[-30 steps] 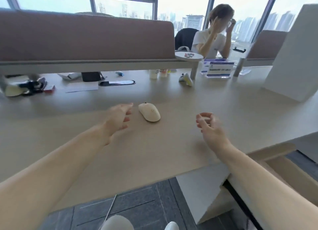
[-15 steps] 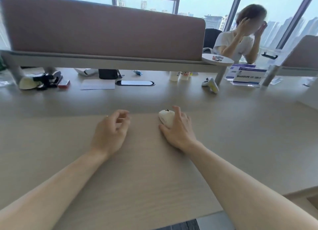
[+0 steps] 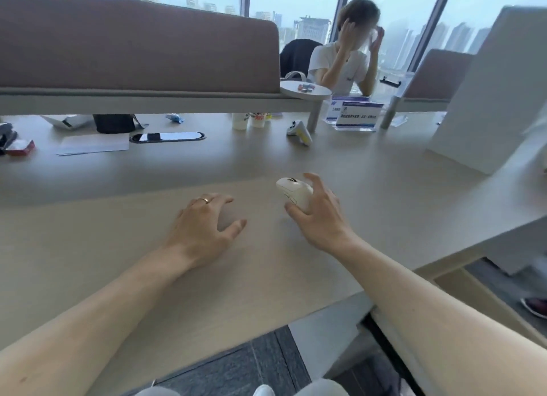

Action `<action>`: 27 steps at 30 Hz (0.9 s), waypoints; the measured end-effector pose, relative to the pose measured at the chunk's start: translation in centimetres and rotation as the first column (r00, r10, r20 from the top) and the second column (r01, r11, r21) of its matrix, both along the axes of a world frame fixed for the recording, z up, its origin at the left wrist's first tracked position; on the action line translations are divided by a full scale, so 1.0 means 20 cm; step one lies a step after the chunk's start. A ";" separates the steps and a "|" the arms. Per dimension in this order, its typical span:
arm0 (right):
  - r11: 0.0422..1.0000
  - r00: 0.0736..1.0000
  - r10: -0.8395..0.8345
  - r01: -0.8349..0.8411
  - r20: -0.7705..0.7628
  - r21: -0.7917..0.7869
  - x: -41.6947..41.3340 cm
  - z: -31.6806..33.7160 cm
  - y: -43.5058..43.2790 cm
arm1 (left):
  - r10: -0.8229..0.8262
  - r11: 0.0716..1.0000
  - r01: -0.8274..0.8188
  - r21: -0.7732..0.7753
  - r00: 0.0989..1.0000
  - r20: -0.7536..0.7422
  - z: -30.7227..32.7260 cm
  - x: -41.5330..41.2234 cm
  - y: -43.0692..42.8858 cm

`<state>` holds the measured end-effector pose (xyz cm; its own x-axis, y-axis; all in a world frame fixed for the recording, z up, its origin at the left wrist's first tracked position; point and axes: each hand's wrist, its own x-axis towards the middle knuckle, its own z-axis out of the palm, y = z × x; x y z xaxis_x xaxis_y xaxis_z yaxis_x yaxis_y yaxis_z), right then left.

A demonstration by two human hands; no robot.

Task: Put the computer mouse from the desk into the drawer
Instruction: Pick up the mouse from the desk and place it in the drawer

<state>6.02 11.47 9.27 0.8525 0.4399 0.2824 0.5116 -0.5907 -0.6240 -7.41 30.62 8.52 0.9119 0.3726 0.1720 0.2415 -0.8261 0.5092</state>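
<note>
Mouse [image 3: 294, 192] in right hand [image 3: 321, 218]

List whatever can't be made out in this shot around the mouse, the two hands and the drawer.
- Mouse, head view: its right side and underside are covered by the right hand; contact with the desk is unclear.
- Drawer: mostly hidden by the desk edge and right forearm; its inside is not visible.
- Left hand: palm faces down, unseen.
- Signs: text too small and blurred.
</note>
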 end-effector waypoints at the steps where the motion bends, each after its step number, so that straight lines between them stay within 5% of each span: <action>1: 0.999 0.999 -0.041 0.041 0.007 -0.001 0.01 0.02 -0.12 | -0.027 0.999 0.028 -0.017 1.000 0.015 0.02 0.03 -0.06; 9: 0.932 0.932 -0.363 0.363 0.008 0.016 -0.02 0.09 -1.13 | -0.220 0.965 0.239 -0.112 0.962 0.161 0.13 0.24 -0.74; 19: 0.791 0.787 -0.610 0.611 -0.090 -0.018 -0.11 -0.23 -1.91 | -0.562 0.787 0.592 -0.172 0.804 0.195 -0.11 0.35 -1.55; 27: 0.775 0.745 -0.632 0.608 -0.215 -0.171 0.00 -0.48 -2.01 | -0.466 0.864 0.443 -0.238 0.884 -0.046 -0.47 0.38 -1.67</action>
<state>5.95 -28.75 -0.26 0.9801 -0.1981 0.0135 -0.1491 -0.7791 -0.6089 0.27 -2.80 -0.94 0.9969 -0.0704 0.0363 -0.0763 -0.7297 0.6795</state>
